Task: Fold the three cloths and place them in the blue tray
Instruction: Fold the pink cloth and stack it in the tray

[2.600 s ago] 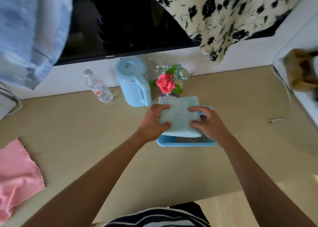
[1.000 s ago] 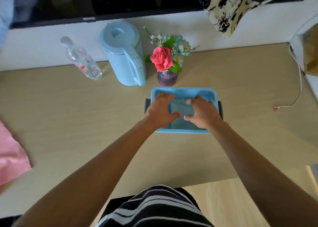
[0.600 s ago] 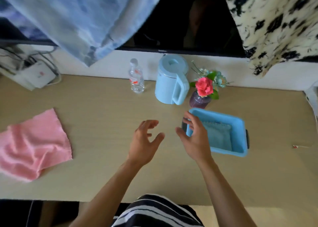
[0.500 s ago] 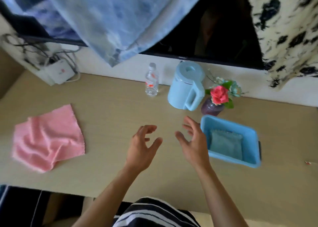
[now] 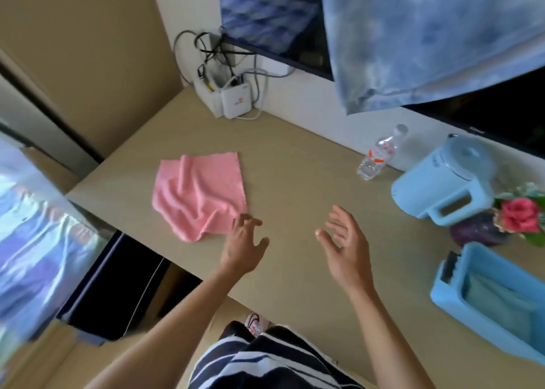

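Observation:
A crumpled pink cloth (image 5: 200, 199) lies unfolded on the tan desk (image 5: 295, 176), left of centre. My left hand (image 5: 243, 245) hovers open with its fingertips at the cloth's near right corner; whether they touch it is unclear. My right hand (image 5: 346, 247) is open and empty over bare desk further right. The blue tray (image 5: 445, 291) sits at the right edge with a folded light blue cloth (image 5: 498, 303) inside it.
Behind the tray stand a light blue kettle (image 5: 445, 185), a plastic water bottle (image 5: 379, 154) and a purple vase with a red flower (image 5: 517, 219). A white router with cables (image 5: 236, 101) occupies the far left corner. Blue fabric (image 5: 427, 34) hangs overhead. The desk's left edge drops off.
Both hands left the folded blue cloth in the tray and swung left. The view turned left, and my left hand now reaches the pink cloth's corner.

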The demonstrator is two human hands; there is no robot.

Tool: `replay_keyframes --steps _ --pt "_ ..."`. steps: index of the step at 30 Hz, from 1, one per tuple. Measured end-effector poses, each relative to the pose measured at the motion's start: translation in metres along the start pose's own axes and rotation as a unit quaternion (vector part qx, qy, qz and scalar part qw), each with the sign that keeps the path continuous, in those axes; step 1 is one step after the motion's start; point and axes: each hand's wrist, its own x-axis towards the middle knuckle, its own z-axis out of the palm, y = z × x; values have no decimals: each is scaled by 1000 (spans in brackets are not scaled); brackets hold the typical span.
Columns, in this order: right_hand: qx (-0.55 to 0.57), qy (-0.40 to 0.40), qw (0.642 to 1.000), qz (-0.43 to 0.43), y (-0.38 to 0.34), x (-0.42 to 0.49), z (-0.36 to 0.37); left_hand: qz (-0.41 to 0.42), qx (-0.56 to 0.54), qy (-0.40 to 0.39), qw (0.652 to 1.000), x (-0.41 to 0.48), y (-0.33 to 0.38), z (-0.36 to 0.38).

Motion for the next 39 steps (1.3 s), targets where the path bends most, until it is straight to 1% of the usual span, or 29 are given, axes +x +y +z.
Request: replay_keyframes --steps 2,4,6,8,10,12,13,15,17,19,22,25,28,30,32,34,36,39 --pt "-3 -11 1000 -2 -2 -5 13 -34 109 -38 993 11 -36 -4" --pt "-9 -22 1000 -2 -4 -10 23 -45 179 -99 978 18 -66 -9" --pt "-13 -25 1000 3 -2 -14 28 -27 214 -156 964 23 -84 -10" --pt "-21 -23 999 9 2 -18 30 1 239 -190 952 26 -93 -7" --pt "-31 -23 999 16 5 -22 29 9 251 -222 942 28 -98 0" --pt "-40 -21 999 28 8 -28 27 2 248 -230 941 28 -100 10" --pt "-43 -20 998 34 9 -30 26 1 244 -213 946 28 -100 14" --pt "-47 -12 998 42 10 -34 23 20 232 -151 961 30 -99 16" --pt "-45 -3 998 50 13 -37 20 46 203 -84 975 33 -97 16" --pt "-44 8 997 58 16 -38 19 54 145 -36 987 37 -89 13" --pt "-36 15 997 71 18 -39 21 75 40 -2 996 44 -63 2" --pt "-50 3 997 59 15 -36 25 84 -61 -7 995 47 -21 -20" --pt "-73 -18 997 21 11 -29 26 76 -158 -64 982 44 22 -45" --pt "-68 -36 997 -1 7 -23 23 69 -209 -120 968 38 52 -62" --pt "-57 -51 997 -11 1 -16 20 76 -249 -159 952 30 75 -76" --pt "-22 -49 999 4 -5 -9 13 92 -281 -205 933 25 94 -86" --pt "22 -54 998 36 -12 -4 2 125 -309 -245 910 25 106 -94" --pt "36 -90 993 63 -15 3 -18 157 -335 -271 889 27 120 -101"
